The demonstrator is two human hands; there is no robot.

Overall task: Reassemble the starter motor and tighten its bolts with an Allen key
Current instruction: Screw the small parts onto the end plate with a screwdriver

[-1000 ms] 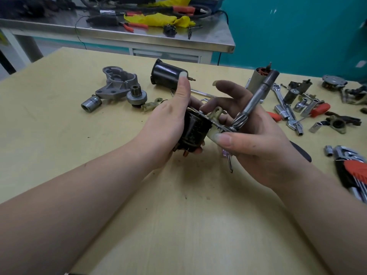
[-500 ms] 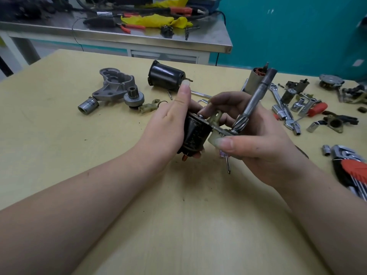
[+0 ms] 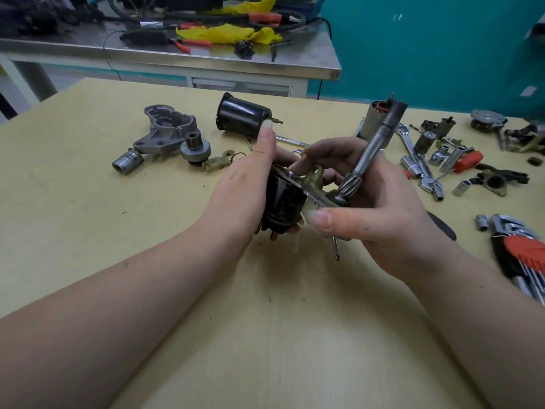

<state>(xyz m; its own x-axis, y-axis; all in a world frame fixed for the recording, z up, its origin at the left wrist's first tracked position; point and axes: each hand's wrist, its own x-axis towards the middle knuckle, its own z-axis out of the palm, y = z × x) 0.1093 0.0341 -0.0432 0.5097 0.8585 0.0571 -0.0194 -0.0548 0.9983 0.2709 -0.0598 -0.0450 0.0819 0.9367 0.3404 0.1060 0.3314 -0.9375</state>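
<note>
Two tables fill the view: the yellow worktable [image 3: 147,290] nearby and a steel bench [image 3: 177,59] beyond it, the bench littered with cables, pliers and a yellow rag [image 3: 218,32]. Nothing here serves as a container holding other things, though one black cylindrical housing [image 3: 241,118] lies on its side at the far middle, its open end facing left; what is inside cannot be told. One grey cast end housing [image 3: 165,128] lies far left, with one pinion gear [image 3: 195,149] and one shiny sleeve [image 3: 127,162] just beside it. One armature [image 3: 374,121] with copper windings stands behind the hands. To the right, spanners, several sockets and small brackets are scattered, and one set of Allen keys [image 3: 522,261] in a red holder lies at the near right edge.

Above the middle of the worktable, the left hand [image 3: 244,184] grips the black solenoid body [image 3: 284,202], fingers curled under it and thumb pointing up. The right hand [image 3: 380,214] holds the attached plate and geared shaft [image 3: 371,149], thumb pressed along the plate's edge, fingers curled behind. The shaft tilts up to the right, partly hiding the armature. A thin screwdriver tip [image 3: 335,249] pokes out below the right hand.
</note>
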